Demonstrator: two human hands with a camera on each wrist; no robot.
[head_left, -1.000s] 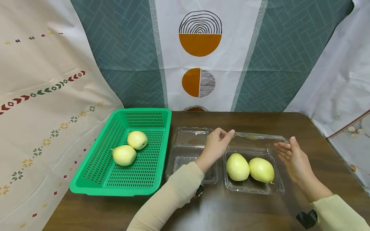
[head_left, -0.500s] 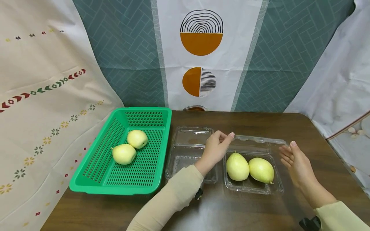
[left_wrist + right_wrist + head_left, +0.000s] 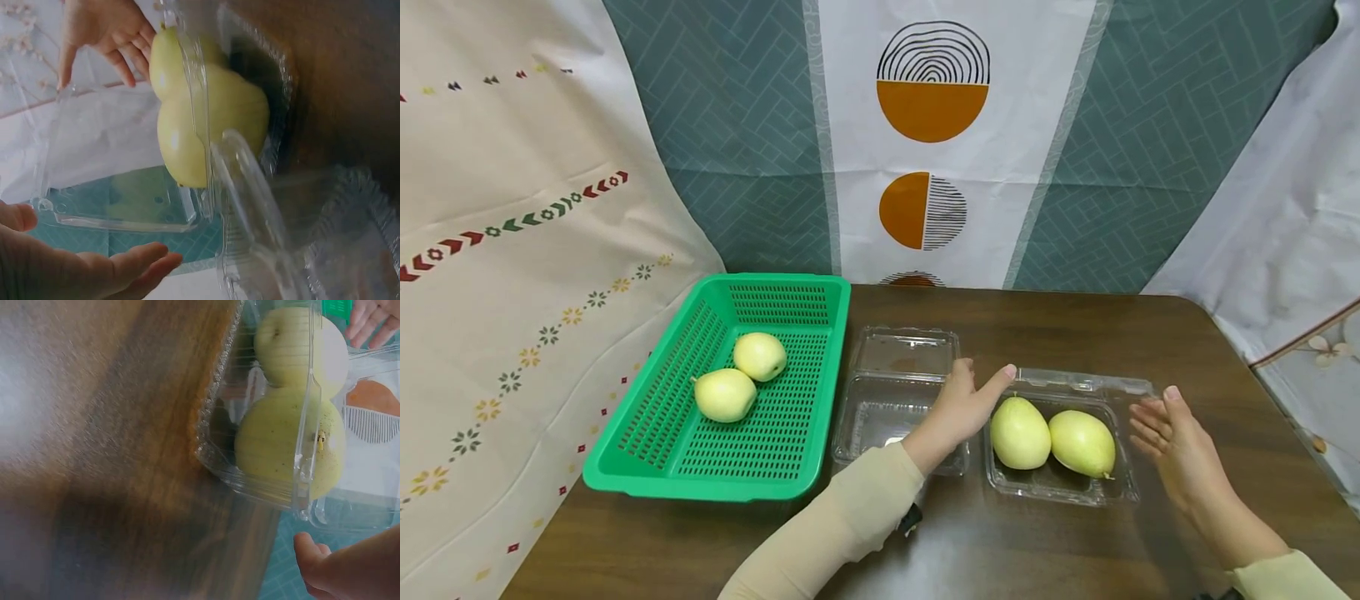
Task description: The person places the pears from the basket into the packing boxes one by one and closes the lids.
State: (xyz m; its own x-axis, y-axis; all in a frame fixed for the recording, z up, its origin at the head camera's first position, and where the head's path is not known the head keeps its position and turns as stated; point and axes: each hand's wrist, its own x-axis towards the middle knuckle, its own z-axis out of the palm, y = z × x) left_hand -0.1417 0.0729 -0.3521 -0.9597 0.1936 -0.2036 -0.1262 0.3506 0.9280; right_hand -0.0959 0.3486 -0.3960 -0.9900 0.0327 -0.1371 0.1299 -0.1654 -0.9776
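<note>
Two yellow-green pears [image 3: 1020, 433] [image 3: 1082, 443] lie side by side in a clear plastic clamshell box [image 3: 1048, 492] at the right. Its hinged lid [image 3: 1086, 383] is raised at the far side. My left hand [image 3: 955, 408] is at the lid's left end, fingers extended and thumb tip by the lid's corner; contact is hard to tell. Off the lid's right end is my right hand [image 3: 1183, 458], fingers loosely straight and palm turned inward. In the left wrist view, the lid [image 3: 119, 222] stands between both hands, and neither grips it.
A second clear clamshell box [image 3: 880, 412] sits open beside the first, partly hidden by my left forearm. Farther left, a green plastic basket [image 3: 831, 400] holds two pears [image 3: 725, 395] [image 3: 760, 357]. Patterned cloth [image 3: 925, 200] hangs behind the brown table [image 3: 970, 550].
The lid's free edge has come down in the view. My left fingers have straightened from a pinch near its corner. My right hand has lowered and moved slightly away from the lid.
</note>
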